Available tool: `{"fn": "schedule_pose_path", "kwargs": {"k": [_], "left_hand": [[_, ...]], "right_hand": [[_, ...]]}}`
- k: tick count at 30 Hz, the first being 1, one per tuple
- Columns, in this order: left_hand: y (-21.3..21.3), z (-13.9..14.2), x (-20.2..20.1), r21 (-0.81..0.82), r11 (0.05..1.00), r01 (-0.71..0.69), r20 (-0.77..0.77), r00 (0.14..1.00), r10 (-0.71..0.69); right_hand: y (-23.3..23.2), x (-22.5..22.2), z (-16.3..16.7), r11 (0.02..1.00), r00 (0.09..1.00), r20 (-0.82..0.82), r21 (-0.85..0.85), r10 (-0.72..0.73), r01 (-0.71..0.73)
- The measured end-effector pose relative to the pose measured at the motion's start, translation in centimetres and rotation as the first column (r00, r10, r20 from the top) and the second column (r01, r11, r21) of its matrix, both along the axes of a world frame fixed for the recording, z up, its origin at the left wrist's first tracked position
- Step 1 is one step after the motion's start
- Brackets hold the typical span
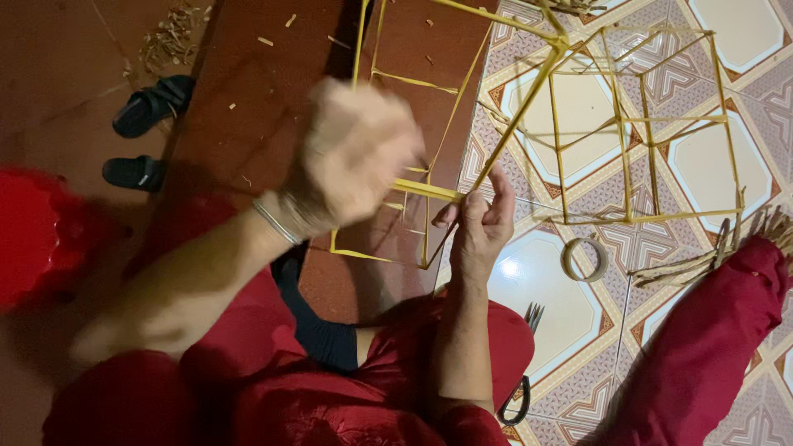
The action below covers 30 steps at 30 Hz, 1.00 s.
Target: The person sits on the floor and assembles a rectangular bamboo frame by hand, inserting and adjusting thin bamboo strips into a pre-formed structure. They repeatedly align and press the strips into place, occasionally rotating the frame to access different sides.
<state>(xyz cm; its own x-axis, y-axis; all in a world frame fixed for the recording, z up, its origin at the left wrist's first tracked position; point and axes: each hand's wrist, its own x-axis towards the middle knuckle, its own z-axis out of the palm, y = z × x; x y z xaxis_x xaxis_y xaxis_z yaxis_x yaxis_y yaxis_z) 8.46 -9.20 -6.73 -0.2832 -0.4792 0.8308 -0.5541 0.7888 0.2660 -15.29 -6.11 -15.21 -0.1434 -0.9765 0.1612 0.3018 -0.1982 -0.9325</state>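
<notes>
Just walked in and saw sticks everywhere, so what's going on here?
A person seated on the floor works on a yellow stick frame. The right hand pinches a joint of the frame, while the left hand is raised beside it, blurred. A roll of tape, a bundle of sticks and dark-handled scissors lie on the patterned tiles.

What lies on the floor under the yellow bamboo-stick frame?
Under the yellow bamboo-stick frame lie patterned floor tiles and a dark red-brown strip scattered with shavings. The blurred left hand covers part of that strip; the right hand grips a joint.
</notes>
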Motion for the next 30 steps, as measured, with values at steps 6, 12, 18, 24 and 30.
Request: {"fn": "schedule_pose_path", "kwargs": {"k": [6,12,18,24,30], "left_hand": [[1.1,-1.8,-2.5,0.196,0.967,0.160,0.159,0.968,-0.192],[0.2,-2.9,-3.3,0.253,0.960,0.120,0.215,0.960,-0.177],[-0.8,-3.7,-3.3,0.236,0.967,0.101,0.257,0.953,-0.162],[-1.9,-3.6,-4.0,0.208,0.974,0.091,0.273,0.951,-0.147],[-3.0,-3.9,-4.1,0.065,0.995,0.071,0.250,0.964,-0.085]], "right_hand": [[0.4,0.5,-0.9,1.000,0.997,0.080,-0.028,0.012,-0.009],[-0.1,0.7,-1.4,0.996,0.980,0.180,-0.015,0.086,-0.084],[-0.1,0.1,-0.2,0.979,0.978,0.042,-0.040,0.203,-0.201],[-0.7,0.5,-0.2,0.987,0.987,-0.094,-0.082,0.133,-0.141],[-0.9,1.0,-0.7,0.996,0.983,-0.183,-0.074,0.035,-0.049]]}}
